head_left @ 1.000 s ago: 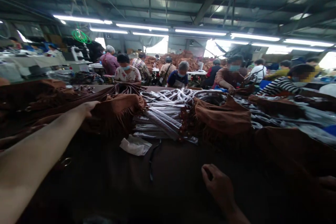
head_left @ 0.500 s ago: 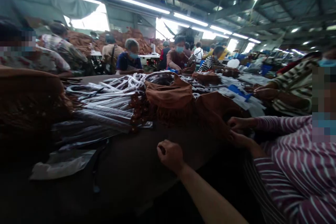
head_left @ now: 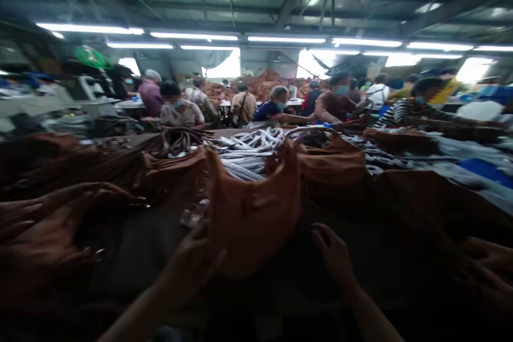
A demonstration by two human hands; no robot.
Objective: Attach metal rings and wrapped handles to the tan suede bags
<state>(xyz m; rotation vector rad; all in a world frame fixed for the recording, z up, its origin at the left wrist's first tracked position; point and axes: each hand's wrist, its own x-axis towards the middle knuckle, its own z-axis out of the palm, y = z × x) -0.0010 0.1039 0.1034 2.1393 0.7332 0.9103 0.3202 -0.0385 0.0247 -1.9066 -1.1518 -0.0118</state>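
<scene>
A brown suede bag (head_left: 252, 208) stands in front of me on the dark table (head_left: 152, 240). My left hand (head_left: 192, 262) grips the bag's lower left edge, thumb and fingers closed on the fabric; the picture is blurred by motion. My right hand (head_left: 332, 254) lies just right of the bag's bottom corner, its fingers stretched out and a little apart, touching or almost touching the fabric and holding nothing.
More brown bags are heaped at the left (head_left: 52, 224) and behind (head_left: 336, 163). Plastic-wrapped straps (head_left: 248, 155) lie mid-table. Another person's hand (head_left: 484, 262) works on brown fabric at the right. Several masked workers sit along the far side.
The view swung right, then back to the centre. My left hand has pulled a brown bag from the left heap to the space before me, and my right fist has opened beside it.
</scene>
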